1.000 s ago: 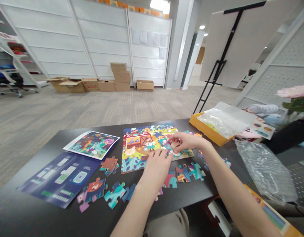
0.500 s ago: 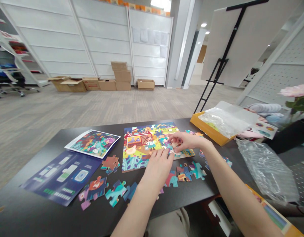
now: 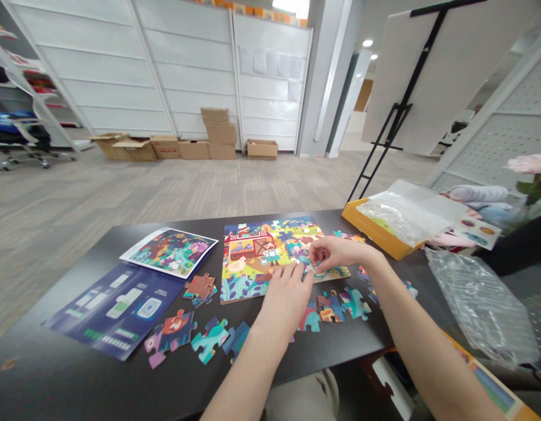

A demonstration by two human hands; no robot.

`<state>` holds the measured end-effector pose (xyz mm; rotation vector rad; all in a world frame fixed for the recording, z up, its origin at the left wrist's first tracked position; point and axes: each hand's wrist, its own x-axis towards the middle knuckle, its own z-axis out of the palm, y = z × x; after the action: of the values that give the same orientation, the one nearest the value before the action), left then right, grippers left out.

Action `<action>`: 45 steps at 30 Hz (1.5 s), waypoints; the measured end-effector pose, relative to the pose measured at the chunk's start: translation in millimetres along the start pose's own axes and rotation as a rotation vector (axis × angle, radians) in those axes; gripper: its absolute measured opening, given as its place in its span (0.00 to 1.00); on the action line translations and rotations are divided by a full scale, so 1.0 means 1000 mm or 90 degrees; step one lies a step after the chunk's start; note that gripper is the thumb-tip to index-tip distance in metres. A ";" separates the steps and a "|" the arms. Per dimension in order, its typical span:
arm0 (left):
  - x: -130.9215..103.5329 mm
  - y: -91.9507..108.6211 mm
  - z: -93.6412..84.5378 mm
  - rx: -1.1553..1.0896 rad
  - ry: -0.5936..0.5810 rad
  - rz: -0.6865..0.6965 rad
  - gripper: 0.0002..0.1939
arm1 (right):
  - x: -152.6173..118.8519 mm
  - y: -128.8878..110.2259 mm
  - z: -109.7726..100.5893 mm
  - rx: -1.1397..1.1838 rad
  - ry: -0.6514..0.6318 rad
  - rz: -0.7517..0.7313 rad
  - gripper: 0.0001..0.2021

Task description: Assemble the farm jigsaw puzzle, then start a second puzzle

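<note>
A colourful farm-scene jigsaw puzzle [image 3: 248, 266] lies on the black table, largely joined, with a red barn on its left part. My left hand [image 3: 290, 289] rests on the puzzle's near edge, palm down, fingers stretched out. Over the right part of the puzzle, my right hand [image 3: 343, 252] has thumb and fingers curled together at a puzzle piece [image 3: 311, 269], low against the puzzle; the fingers partly hide it. Several loose puzzle pieces [image 3: 330, 307] lie along the near side, with more brown and teal pieces [image 3: 200, 289] to the left.
A printed picture sheet [image 3: 171, 252] and a dark blue leaflet [image 3: 116, 310] lie at the left. On the right are an open yellow box [image 3: 399, 248] with plastic inside and a clear plastic bag [image 3: 481, 304]. A black easel [image 3: 399, 111] stands beyond the table.
My right hand has shifted nearer to me and down over the puzzle, its fingertips now close to my left fingertips. My left hand stays on the near edge. The view has shifted slightly.
</note>
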<state>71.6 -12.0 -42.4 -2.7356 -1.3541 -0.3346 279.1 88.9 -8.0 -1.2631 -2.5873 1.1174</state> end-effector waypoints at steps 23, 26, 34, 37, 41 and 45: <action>0.001 0.004 -0.006 -0.002 -0.017 0.005 0.14 | 0.025 -0.005 0.018 -0.108 0.290 -0.021 0.15; 0.001 0.004 -0.006 -0.015 -0.031 0.005 0.14 | 0.028 -0.004 0.021 -0.121 0.261 -0.002 0.15; -0.011 -0.019 -0.022 -0.114 0.021 -0.025 0.12 | 0.026 0.002 0.021 -0.090 0.247 0.016 0.15; -0.020 -0.041 -0.034 -0.116 0.034 -0.087 0.11 | 0.024 0.002 0.020 -0.090 0.249 0.010 0.15; -0.030 -0.064 -0.040 -0.104 0.021 -0.132 0.09 | 0.023 0.003 0.020 -0.090 0.252 0.014 0.16; -0.033 -0.068 -0.040 -0.109 0.006 -0.131 0.09 | 0.024 0.003 0.020 -0.057 0.241 0.011 0.16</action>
<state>-8.6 -2.4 -13.0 -2.7245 -1.6840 -0.4965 258.3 94.8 -30.8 -1.3617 -2.3668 0.6864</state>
